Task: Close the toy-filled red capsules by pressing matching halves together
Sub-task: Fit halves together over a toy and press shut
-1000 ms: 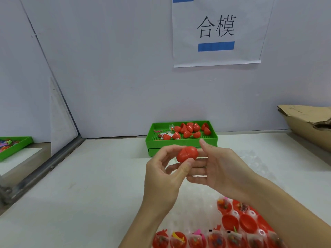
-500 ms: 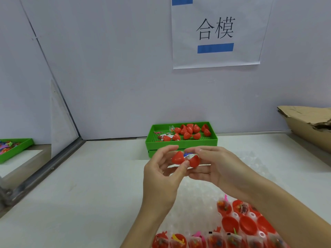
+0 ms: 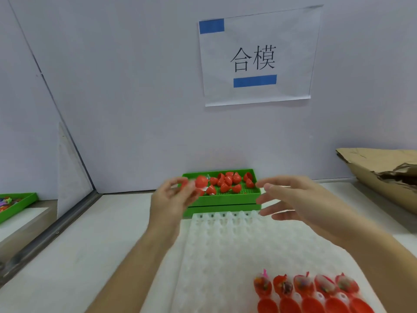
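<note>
My left hand [image 3: 169,199] is blurred at the left end of the green tray [image 3: 225,196], its fingers loosely spread. A closed red capsule [image 3: 201,181] is just past its fingertips, over the tray's left corner; no grip on it shows. My right hand [image 3: 293,199] hovers to the right of the tray with straight, spread fingers and holds nothing. Several closed red capsules [image 3: 230,182] lie in the tray. At the bottom right, a row of toy-filled red halves [image 3: 302,285] sits in a white blister sheet [image 3: 225,245], with empty red halves [image 3: 311,306] just below them.
A torn cardboard box [image 3: 383,172] stands at the right edge of the white table. A paper sign [image 3: 255,59] hangs on the back wall. At far left, past a metal rail [image 3: 56,231], another green tray [image 3: 20,202] holds colourful toys.
Both hands held the capsule together in front of me. Now they have parted: the left hand has reached forward to the green tray, the capsule is at its fingertips, and the right hand is empty.
</note>
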The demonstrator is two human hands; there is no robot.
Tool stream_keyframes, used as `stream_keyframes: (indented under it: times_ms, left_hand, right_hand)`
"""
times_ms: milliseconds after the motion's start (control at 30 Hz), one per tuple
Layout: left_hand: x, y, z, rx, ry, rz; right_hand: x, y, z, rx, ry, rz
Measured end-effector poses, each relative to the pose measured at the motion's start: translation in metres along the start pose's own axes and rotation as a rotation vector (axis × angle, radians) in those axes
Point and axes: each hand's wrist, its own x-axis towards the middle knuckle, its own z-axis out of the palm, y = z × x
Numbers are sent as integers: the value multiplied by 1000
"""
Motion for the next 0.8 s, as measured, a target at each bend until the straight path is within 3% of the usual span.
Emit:
stream_keyframes:
  times_ms: [133,300,500,633,733,800]
  left_hand:
    - [65,9,27,599,-69,-10]
    - [104,-2,47,914,-88,-109]
    - [113,-16,45,958,-63,-139]
    - [105,-16,39,829,-43,-194]
    - [83,-13,36,947,-12,16]
    - [56,-10,34,965,-91,166]
  right_hand:
    - [-4,-7,-20,42,23,-47]
    - [-5,-8,-33,62,52,-77]
    - [-2,-6,-40,62,63,-89]
    - [-2,-5,-40,68,61,-93]
    - [-3,-5,-39,49,68,-89]
    - [-2,-4,-38,35,75,-84]
